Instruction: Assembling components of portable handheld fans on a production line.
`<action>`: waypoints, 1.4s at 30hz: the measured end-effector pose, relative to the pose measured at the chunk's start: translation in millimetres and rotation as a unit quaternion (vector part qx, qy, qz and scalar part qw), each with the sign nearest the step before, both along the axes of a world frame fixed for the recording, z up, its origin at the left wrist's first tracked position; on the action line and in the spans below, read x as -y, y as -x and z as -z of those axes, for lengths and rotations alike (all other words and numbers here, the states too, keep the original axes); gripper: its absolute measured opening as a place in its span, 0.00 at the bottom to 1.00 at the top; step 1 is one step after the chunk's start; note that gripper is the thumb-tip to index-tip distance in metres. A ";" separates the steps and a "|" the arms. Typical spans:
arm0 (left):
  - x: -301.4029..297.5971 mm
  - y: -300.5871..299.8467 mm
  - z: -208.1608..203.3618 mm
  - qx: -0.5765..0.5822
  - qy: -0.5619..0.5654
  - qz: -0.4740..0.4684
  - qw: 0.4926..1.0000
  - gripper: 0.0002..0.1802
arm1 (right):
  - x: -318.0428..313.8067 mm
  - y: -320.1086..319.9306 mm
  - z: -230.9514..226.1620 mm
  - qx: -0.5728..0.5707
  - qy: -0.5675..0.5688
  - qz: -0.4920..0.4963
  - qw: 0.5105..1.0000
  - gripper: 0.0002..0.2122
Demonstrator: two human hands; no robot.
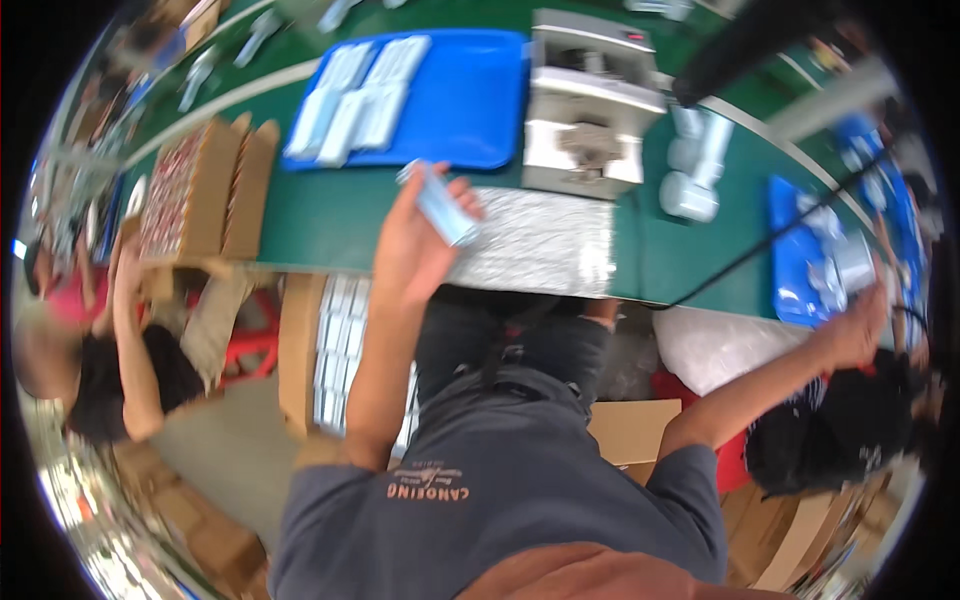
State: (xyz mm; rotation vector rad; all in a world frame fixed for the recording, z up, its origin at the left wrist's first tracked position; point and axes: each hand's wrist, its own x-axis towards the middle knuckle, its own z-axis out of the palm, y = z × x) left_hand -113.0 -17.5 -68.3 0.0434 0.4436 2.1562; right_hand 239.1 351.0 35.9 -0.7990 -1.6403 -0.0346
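My left hand (408,245) is raised over the near edge of the green bench, its fingers wrapped round a slim light-blue and white box (442,207). Beyond it lies a blue tray (465,100) with several similar slim boxes (365,105) in its left half. Far to the right, my right hand (858,325) reaches to another blue tray (790,260) of whitish plastic pieces. Its fingers are beside a whitish translucent piece (852,262); blur hides whether they grip it.
A silver metal machine (583,110) stands on the bench behind a crinkled silver sheet (540,240). Whitish plastic parts (693,185) lie to its right, near a black cable (765,240). Cardboard cartons (205,190) stand at left. People sit on both sides. A carton of boxes (340,345) is below.
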 end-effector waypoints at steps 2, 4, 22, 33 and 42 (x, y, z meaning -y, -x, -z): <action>-2.6 -2.5 -5.6 0.038 0.004 -0.001 0.999 0.19 | 20.2 -7.8 -10.8 -0.254 0.063 -0.310 0.914 0.18; -2.9 -5.4 -11.3 0.031 0.054 -0.052 0.997 0.16 | 23.6 -25.9 12.9 -0.179 0.033 -0.272 0.945 0.19; -3.5 -25.8 -50.6 -0.582 0.309 -0.005 0.752 0.24 | 202.8 187.4 62.2 0.194 0.186 -0.450 0.852 0.12; -2.3 -11.0 -73.4 -0.723 0.322 0.029 0.611 0.21 | 200.0 190.2 72.8 0.226 0.046 -0.423 0.876 0.18; -9.4 -9.9 -82.7 -0.785 0.373 0.013 0.494 0.15 | 207.2 189.9 79.0 0.196 0.077 -0.426 0.880 0.13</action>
